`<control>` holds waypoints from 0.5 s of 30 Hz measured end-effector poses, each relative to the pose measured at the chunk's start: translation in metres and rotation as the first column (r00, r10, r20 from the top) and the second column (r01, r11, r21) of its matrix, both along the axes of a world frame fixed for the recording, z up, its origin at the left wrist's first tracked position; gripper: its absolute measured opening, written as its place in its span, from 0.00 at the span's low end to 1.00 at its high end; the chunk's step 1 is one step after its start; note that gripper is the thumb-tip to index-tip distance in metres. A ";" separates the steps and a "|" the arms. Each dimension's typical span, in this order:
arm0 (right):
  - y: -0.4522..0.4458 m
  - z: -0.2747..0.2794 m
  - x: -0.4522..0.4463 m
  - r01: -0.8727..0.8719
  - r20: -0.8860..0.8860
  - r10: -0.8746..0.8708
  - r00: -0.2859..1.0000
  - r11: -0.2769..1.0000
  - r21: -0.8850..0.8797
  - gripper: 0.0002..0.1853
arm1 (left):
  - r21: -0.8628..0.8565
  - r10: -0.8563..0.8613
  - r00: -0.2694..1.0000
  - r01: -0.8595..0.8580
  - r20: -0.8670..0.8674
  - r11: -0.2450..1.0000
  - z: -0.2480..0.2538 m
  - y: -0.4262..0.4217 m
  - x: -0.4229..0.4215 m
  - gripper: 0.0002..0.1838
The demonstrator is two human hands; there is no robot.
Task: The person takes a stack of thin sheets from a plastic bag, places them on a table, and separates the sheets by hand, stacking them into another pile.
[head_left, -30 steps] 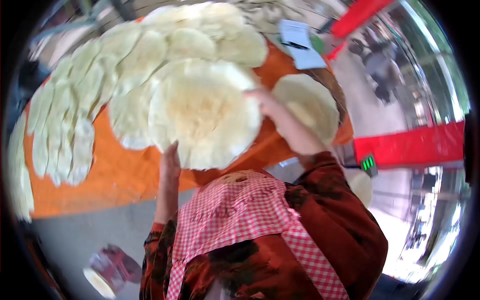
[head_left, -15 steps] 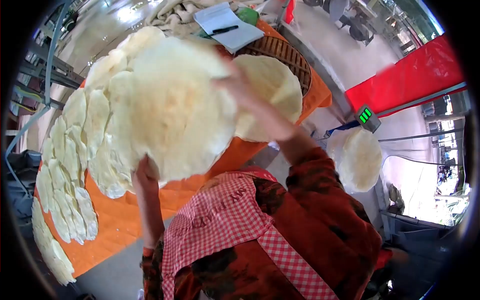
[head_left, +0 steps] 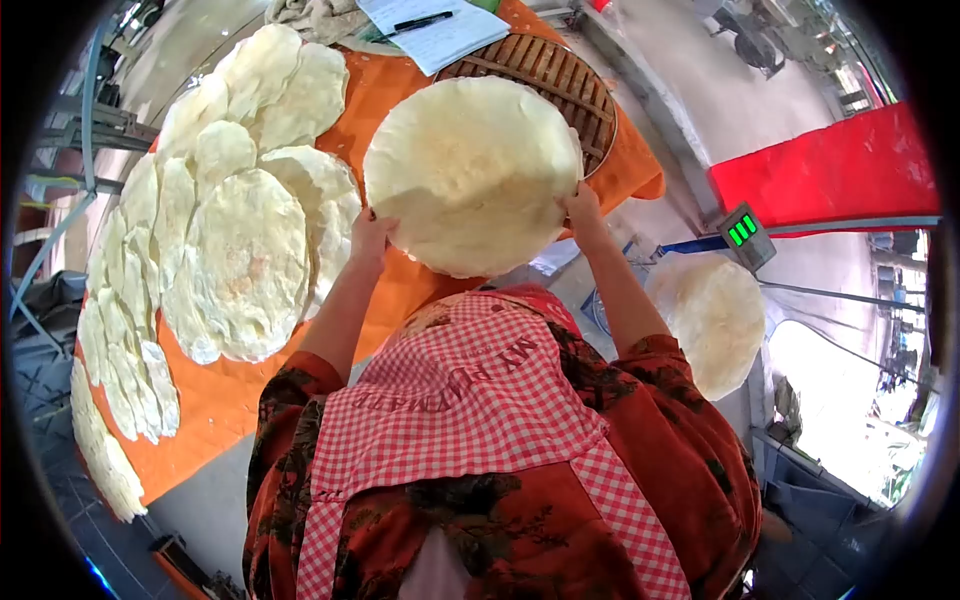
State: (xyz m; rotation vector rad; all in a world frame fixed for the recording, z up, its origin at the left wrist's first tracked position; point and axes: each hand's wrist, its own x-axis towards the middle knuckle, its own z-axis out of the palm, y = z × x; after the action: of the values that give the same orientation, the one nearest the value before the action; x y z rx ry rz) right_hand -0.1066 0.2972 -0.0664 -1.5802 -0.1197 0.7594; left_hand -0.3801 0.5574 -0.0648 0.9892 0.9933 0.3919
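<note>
A large, thin, pale round flatbread [head_left: 470, 170] is held up in front of me, tilted, over the orange-covered table. My left hand [head_left: 372, 238] pinches its lower left edge, thumb on top. On the lower right edge, my right hand [head_left: 583, 212] grips it in the same way, its fingers partly hidden underneath. Whether it is one sheet or several together, I cannot tell. Left of my hands, a browned round flatbread [head_left: 250, 260] lies on top of others. Behind the held one, a woven bamboo tray [head_left: 590, 100] is partly covered from view.
Overlapping flatbreads [head_left: 125, 330] spread along the left of the orange tabletop [head_left: 215, 405]. A notebook [head_left: 440, 40] with a black pen [head_left: 423, 21] lies at the back. On the right, more round flatbread [head_left: 712, 320] sits beside a green-lit digital display [head_left: 745, 232]. A red sheet [head_left: 830, 165] hangs beyond.
The browned flatbread my hands held has gone down onto the left pile. Both hands have shifted to grip the flatbread that lay over the bamboo tray, uncovering more of the tray.
</note>
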 end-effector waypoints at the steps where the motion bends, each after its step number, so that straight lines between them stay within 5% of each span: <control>1: -0.002 0.007 -0.003 -0.024 0.057 0.027 0.998 0.999 -0.048 0.17 | -0.005 0.000 1.000 0.000 0.001 1.000 0.002 -0.003 -0.004 0.17; 5: 0.005 0.008 0.018 -0.031 0.412 0.111 0.904 0.980 -0.195 0.16 | 0.117 -0.018 0.991 0.034 -0.130 0.993 0.014 -0.005 0.001 0.17; 8: -0.009 -0.045 0.028 0.049 0.663 0.294 0.689 0.893 -0.447 0.13 | 0.245 -0.069 0.984 0.109 -0.167 0.963 0.005 -0.015 0.007 0.18; 10: -0.003 -0.033 0.026 -0.198 0.494 0.176 0.851 0.980 -0.009 0.17 | 0.446 0.074 0.988 -0.004 -0.139 0.895 -0.077 -0.003 0.001 0.20; 11: -0.016 -0.056 0.040 0.000 0.654 0.269 0.707 0.925 -0.380 0.21 | 0.559 0.145 0.966 -0.001 -0.213 0.829 -0.056 -0.015 -0.002 0.21; 13: -0.008 0.017 0.005 0.272 0.924 0.343 0.169 0.885 -0.378 0.23 | 0.649 0.179 0.933 0.072 -0.312 0.757 0.003 -0.036 -0.023 0.22; 15: 0.003 0.023 -0.003 0.187 0.937 0.264 0.230 0.932 -0.309 0.21 | 0.620 0.172 0.970 -0.028 -0.173 0.784 0.006 -0.049 -0.060 0.19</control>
State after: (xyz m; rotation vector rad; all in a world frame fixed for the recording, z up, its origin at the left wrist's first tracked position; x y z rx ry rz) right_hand -0.1096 0.3005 -0.0433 -2.2319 -1.0318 -0.3938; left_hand -0.4398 0.5084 -0.0584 1.6044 1.1502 0.7396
